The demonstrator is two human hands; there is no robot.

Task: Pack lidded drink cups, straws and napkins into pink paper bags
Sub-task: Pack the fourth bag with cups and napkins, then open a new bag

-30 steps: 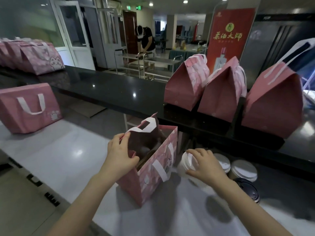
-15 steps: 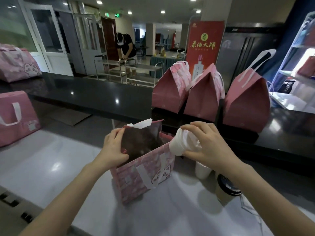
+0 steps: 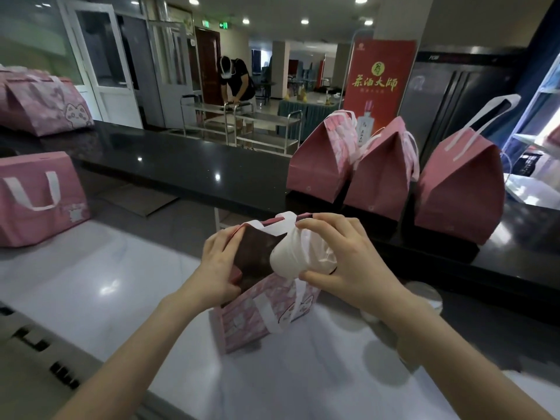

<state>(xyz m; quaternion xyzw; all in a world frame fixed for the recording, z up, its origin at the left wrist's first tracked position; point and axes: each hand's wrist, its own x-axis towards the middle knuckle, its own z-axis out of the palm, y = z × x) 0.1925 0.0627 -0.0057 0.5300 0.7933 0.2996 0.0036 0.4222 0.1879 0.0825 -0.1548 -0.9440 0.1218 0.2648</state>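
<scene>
An open pink paper bag [image 3: 254,316] with white handles stands on the white counter [image 3: 121,286] in front of me. My left hand [image 3: 219,269] grips its near-left rim and holds the mouth apart. My right hand [image 3: 348,262] grips a white lidded cup [image 3: 288,257], tilted on its side with its base toward me, right over the bag's opening. Another lidded cup [image 3: 427,294] stands on the counter behind my right wrist, partly hidden.
Three closed pink bags [image 3: 388,177] stand in a row on the raised black counter [image 3: 188,168] behind. More pink bags [image 3: 36,198] sit at the left. A person bends over a metal trolley [image 3: 242,122] in the background, and a red banner [image 3: 378,86] stands behind the bags.
My right hand picked the cup off the counter, tipped it sideways and carried it left over the bag's mouth. My left hand kept its hold on the rim.
</scene>
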